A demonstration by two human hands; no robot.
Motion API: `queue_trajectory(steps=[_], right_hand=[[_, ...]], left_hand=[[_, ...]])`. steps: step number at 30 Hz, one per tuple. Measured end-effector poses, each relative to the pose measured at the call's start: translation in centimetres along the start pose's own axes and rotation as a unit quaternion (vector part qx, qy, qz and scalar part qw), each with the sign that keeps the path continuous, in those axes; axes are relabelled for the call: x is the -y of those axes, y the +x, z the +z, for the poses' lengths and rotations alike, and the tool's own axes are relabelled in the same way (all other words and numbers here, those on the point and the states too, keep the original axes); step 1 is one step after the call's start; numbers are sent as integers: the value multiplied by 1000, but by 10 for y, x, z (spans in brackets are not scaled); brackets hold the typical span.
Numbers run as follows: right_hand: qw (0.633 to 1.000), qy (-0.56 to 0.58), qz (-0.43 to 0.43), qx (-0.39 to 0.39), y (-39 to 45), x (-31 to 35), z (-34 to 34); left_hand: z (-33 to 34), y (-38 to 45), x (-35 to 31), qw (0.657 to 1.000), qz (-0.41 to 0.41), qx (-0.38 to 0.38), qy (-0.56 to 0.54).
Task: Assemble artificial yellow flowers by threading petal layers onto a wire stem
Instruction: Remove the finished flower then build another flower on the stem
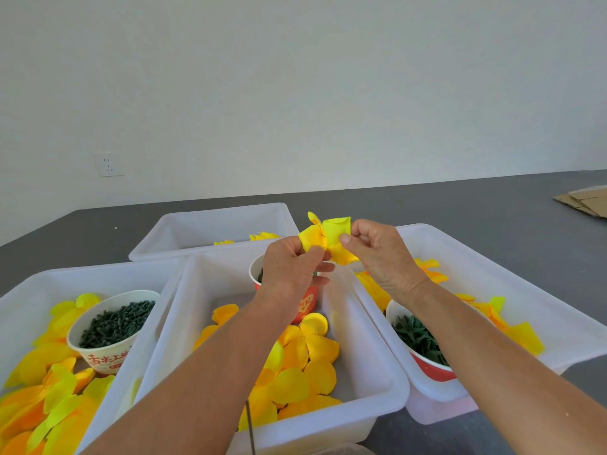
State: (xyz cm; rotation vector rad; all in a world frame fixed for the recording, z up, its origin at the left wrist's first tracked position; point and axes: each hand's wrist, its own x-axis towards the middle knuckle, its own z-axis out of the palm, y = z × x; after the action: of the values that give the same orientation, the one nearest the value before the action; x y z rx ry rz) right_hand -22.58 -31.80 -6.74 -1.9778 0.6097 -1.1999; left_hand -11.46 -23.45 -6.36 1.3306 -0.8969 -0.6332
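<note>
Yellow petal layers [328,239] sit bunched between the two hands, raised above the middle white tub [371,366]. The left hand [289,274] pinches the bunch from below with curled fingers, and the right hand [377,254] pinches its right edge between thumb and forefinger. A dark wire stem [251,428] runs down beneath the left forearm. Below the hands, the middle tub holds loose yellow petals [305,372] and a red paper cup [307,305]. Left of the hands, a second tub [19,297] holds petals and a paper bowl of dark green pieces [115,323]. Right of them, a third tub [492,257] holds petals and a bowl of green calyx parts [415,338]. Beyond the hands stands a fourth tub [213,224] on the grey bench [460,205].
</note>
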Motion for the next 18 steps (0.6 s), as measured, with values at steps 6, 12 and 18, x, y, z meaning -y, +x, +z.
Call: queue_trajectory(steps=[6,12,18], right_hand=[[997,60,48,6,0,0,-2],[978,142,133,79,-1,6,-4],[960,189,192,80,0,2,-8]], left_hand=[[-1,2,2,1000,7,-13,17],[-1,4,2,998,11,-35,45],[-1,2,1,999,10,-14,40]])
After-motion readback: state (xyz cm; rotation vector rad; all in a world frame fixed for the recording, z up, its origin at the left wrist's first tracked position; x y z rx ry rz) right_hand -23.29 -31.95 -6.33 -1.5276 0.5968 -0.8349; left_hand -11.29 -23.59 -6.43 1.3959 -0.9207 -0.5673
